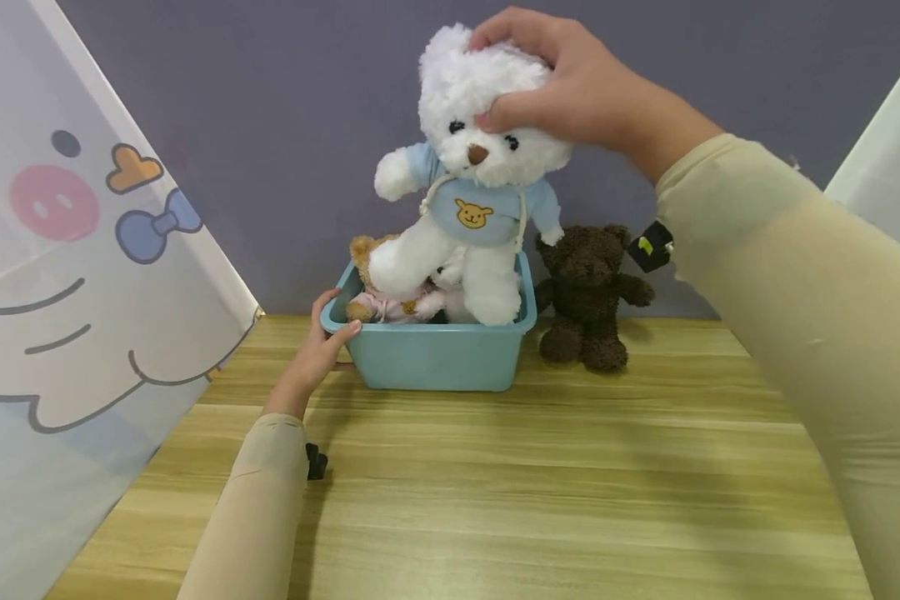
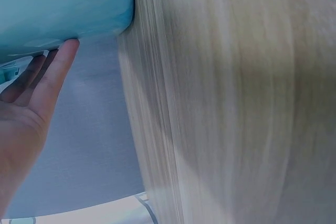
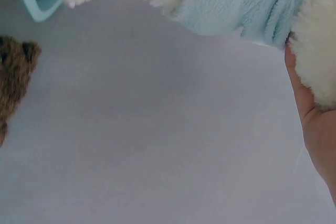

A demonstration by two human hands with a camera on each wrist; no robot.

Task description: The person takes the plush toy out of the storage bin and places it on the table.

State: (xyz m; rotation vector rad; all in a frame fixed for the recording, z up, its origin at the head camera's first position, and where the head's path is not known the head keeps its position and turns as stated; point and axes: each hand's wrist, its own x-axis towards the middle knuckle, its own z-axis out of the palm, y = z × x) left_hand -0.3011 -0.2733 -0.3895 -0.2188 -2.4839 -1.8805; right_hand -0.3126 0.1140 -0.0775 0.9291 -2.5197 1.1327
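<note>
White bear (image 1: 474,187): hung by its head below my right hand (image 1: 570,87). That hand pinched the plush, thumb on the forehead between the eyes, fingers over the top of the head. Bear faced me, body leaning. Blue shirt (image 1: 438,200) with pale cords and a yellow animal-face patch (image 1: 472,214). Legs dangled over the tub (image 1: 438,358), which stood low and to the left of my right hand, directly right of my left hand (image 1: 307,358). I could not tell whether the feet touched the toys inside.

Left hand held the tub at its near left corner: thumb on the near rim, fingers against the outer side wall. Left wrist view had those fingers long and nearly straight.

Inside the tub, just right of my left hand: tan bear (image 1: 362,252) in a pink top, partly behind a dangling leg. Beside it a second white toy (image 1: 452,271), mostly hidden, kind unclear.

Brown bear (image 1: 588,292) was upright on the table (image 1: 495,492), below my right hand, just beside the tub; contact between the two unclear. Grey backdrop (image 1: 270,125) rose beyond both hands. Left of my left hand, a white sheet (image 1: 45,350) with cartoon print. Pale sleeves (image 1: 780,275) covered both arms; a small black device (image 1: 651,247) sat at each wrist.
</note>
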